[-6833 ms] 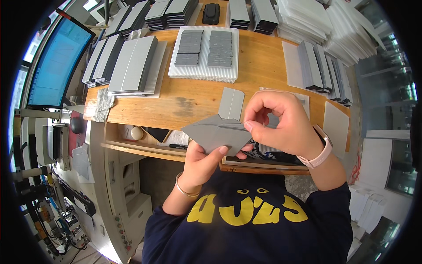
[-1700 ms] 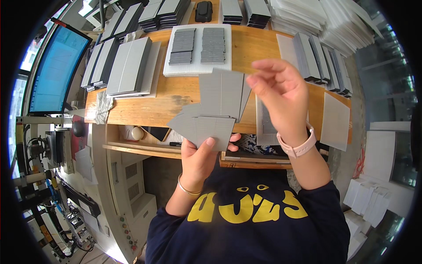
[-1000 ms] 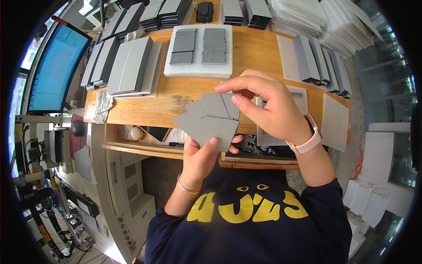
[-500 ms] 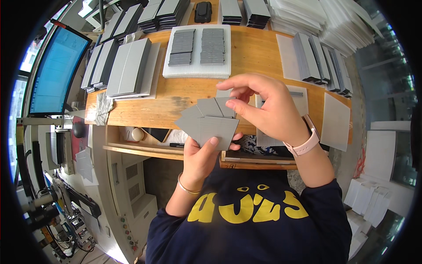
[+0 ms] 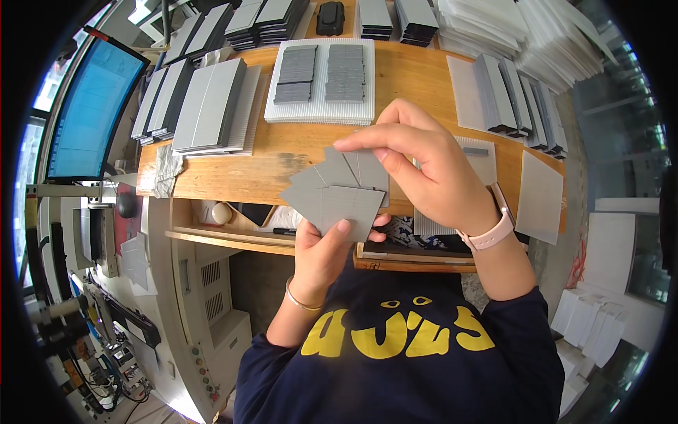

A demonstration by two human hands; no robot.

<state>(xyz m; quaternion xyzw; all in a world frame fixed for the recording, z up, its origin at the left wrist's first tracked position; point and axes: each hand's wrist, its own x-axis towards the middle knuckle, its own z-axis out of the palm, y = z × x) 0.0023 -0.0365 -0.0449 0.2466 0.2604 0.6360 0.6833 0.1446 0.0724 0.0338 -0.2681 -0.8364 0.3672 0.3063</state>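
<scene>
Fingers (image 5: pixel 367 145) of right hand (image 5: pixel 431 173) pinching fanned grey cards (image 5: pixel 339 194); left hand (image 5: pixel 325 251) grips fan; wooden bench (image 5: pixel 233 173) behind.

Left hand (image 5: pixel 321 251) fans grey cards (image 5: pixel 339 194); right hand (image 5: pixel 431 173) pinches the top one.

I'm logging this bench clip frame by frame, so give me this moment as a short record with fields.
Left hand: left hand holds a fan of grey cards from below, thumb on the front card
Right hand: right hand pinches the fan's upper edge with its fingertips
Wrists: pink watch on the right, thin bangle on the left
Bench: wooden table with a white tray carrying two rows of small grey stacks
Left side: blue monitor
</scene>
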